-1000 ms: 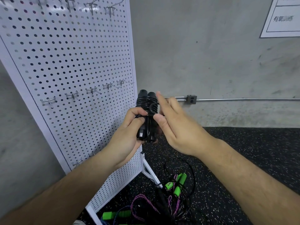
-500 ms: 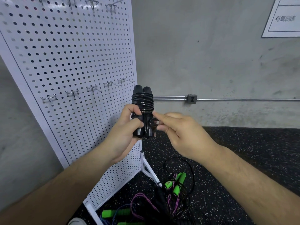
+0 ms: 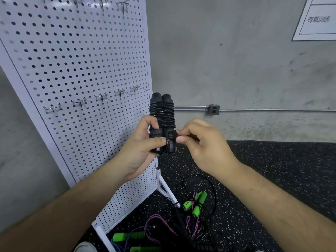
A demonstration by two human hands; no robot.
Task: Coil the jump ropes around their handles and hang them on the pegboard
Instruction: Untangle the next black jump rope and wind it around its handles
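Note:
A black jump rope (image 3: 162, 111) has its cord wound in tight turns round its two handles, which stand upright side by side. My left hand (image 3: 140, 148) grips the lower part of the handles from the left. My right hand (image 3: 201, 142) pinches a small loop of the cord at the bundle's lower right. Just left of the bundle stands the white pegboard (image 3: 78, 70), with a row of bare metal hooks (image 3: 101, 97) at about the bundle's height.
More hooks (image 3: 102, 4) sit along the pegboard's top. On the black speckled floor below lies a tangle of ropes with green handles (image 3: 197, 203), purple cord (image 3: 160, 224) and black cord. A grey concrete wall with a metal conduit (image 3: 272, 110) is behind.
My right hand went from flat fingers against the coil to pinching the cord's end loop lower down. The bundle rose a little in my left hand's grip.

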